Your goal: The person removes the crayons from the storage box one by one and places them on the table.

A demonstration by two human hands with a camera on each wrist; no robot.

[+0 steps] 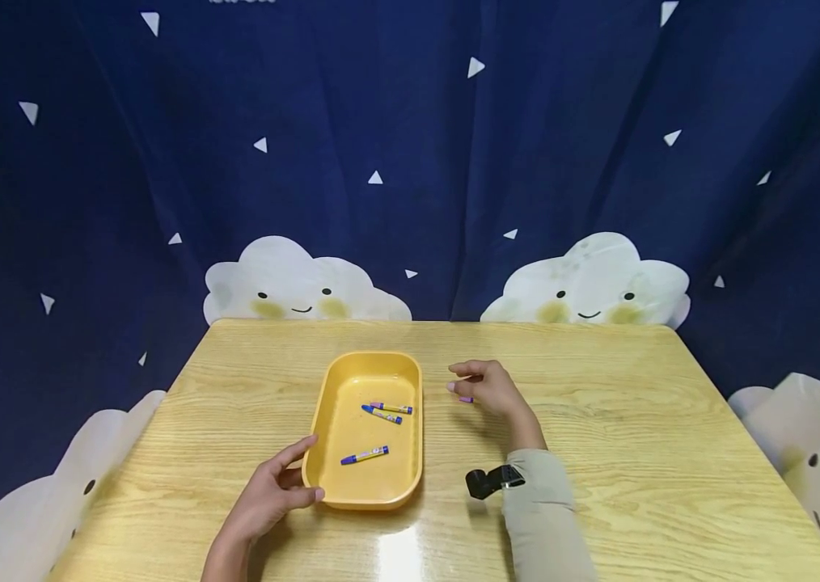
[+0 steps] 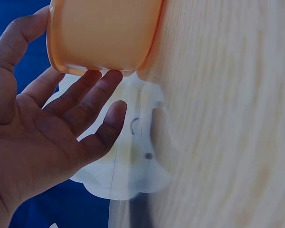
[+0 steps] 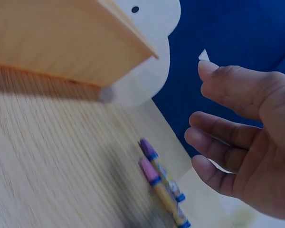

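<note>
Hands [image 1: 269, 489], glossy round-cornered tray [image 1: 352, 430] between

From where I stand, the person's left hand [image 1: 268, 491] angles in from the near side, wrist [image 1: 231, 543] bare, thumb and fingers bent in a hold, little finger [image 2: 111, 128] standing apart. The right hand [image 1: 492, 390] hangs farther forward, fingers loosely curved, grasping nothing, its forearm [image 1: 547, 517] in a pale sleeve.

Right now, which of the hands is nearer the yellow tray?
Left. The left hand touches the left rim of the yellow tray; the right hand is off its right side, apart from it, above the table.
</note>
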